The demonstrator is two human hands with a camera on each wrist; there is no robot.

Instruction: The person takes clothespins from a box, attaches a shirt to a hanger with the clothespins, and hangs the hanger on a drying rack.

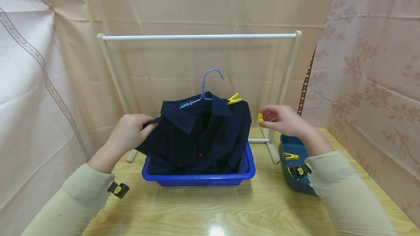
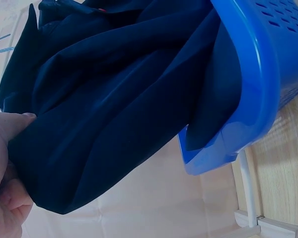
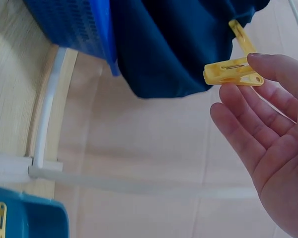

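Observation:
A dark shirt (image 1: 183,137) with a collar lies partly in the blue basket (image 1: 198,178), and a blue hanger (image 1: 204,83) rises from its neck. One yellow clothespin (image 1: 234,99) is clipped on the shoulder at the right. My left hand (image 1: 129,132) pinches the shirt's left shoulder, seen also in the left wrist view, where fingers and thumb (image 2: 7,173) grip the cloth. My right hand (image 1: 283,120) is right of the shirt, holding a second yellow clothespin (image 3: 233,72) between thumb and fingers, apart from the cloth in the head view.
Behind the basket stands a rack with a white bar (image 1: 197,37) and wooden legs. A dark teal tray (image 1: 286,177) with yellow clothespins (image 1: 291,156) sits at the right, partly under my right forearm. Curtains hang behind and at both sides of the wooden table (image 1: 183,210).

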